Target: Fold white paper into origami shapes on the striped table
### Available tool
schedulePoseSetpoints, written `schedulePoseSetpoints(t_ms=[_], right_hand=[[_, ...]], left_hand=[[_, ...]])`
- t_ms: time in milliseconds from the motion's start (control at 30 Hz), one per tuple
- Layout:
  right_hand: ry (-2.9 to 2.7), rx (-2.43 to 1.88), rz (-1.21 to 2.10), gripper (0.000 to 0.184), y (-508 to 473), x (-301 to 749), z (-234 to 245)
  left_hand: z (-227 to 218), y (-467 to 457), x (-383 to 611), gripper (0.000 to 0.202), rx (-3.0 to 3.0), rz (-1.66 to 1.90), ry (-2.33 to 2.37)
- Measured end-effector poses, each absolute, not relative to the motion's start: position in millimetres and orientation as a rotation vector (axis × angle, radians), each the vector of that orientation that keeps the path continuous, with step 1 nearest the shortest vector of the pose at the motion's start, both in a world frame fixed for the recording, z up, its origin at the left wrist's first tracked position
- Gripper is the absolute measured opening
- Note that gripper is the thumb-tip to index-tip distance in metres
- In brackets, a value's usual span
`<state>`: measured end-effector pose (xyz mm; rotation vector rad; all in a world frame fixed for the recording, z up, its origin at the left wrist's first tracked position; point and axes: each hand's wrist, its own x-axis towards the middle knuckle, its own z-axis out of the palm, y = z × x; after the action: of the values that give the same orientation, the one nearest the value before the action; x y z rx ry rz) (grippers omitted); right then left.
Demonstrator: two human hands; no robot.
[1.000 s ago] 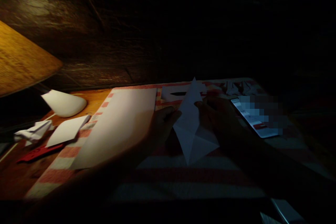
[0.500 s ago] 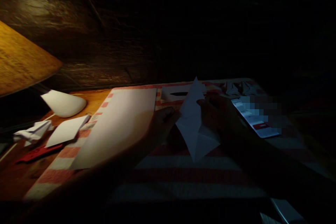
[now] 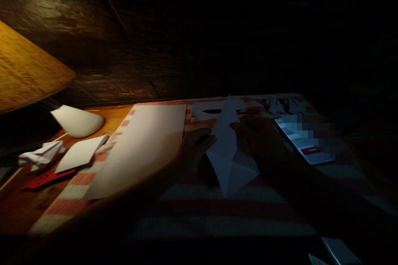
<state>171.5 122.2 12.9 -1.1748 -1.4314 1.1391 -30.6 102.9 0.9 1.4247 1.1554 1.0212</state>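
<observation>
Pale object, front right edge (image 3: 340,250): cut off by the frame; too dark to identify.
Striped cloth (image 3: 66,193): red and white, apparently laid as a work surface over wood.
Folded paper (image 3: 224,149): kite-shaped and creased, between both hands above the cloth, narrow point away from the wearer.
Left hand (image 3: 196,143): thumb pressed on the paper's left edge, other fingers curled, pinching it; probably to steady that side.
Right hand (image 3: 253,132): thumb on the right edge, pinching it against fingers partly hidden; the opposed grips likely keep the paper flat and facing up.
Red object (image 3: 48,180): on wood, partly under the small white paper (image 3: 81,153).
Large sheet (image 3: 146,140): flat, left of the hands.
Phone (image 3: 303,143): screen lit, facing up, presumably beside the right arm for easy viewing.
Lamp (image 3: 79,122): far left, perhaps kept there to leave the middle free.
Small folded papers (image 3: 275,104): far right, side by side.
</observation>
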Motion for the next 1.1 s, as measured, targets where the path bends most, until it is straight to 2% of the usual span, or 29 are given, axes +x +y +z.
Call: schedulePoseSetpoints(t_ms=[167,433,867,1000,1100], right_hand=[[-1.32,-1.185,1.228,0.032,121,170,17],[-1.095,-0.969,1.755,0.012,110,170,26],[-1.295,-1.05,1.615,0.023,128,180,3],[-1.639,-1.074,1.566,0.011,139,195,8],[-1.911,-1.126,1.515,0.017,143,206,10]], left_hand=[[3,106,-33,0.036,1.387,1.063,1.187],[-3,106,-37,0.036,1.266,0.926,1.004],[-7,116,-38,0.031,1.284,0.708,1.074],[-1,118,-44,0.031,1.333,0.416,0.993],[2,118,-47,0.029,1.425,0.394,1.043]])
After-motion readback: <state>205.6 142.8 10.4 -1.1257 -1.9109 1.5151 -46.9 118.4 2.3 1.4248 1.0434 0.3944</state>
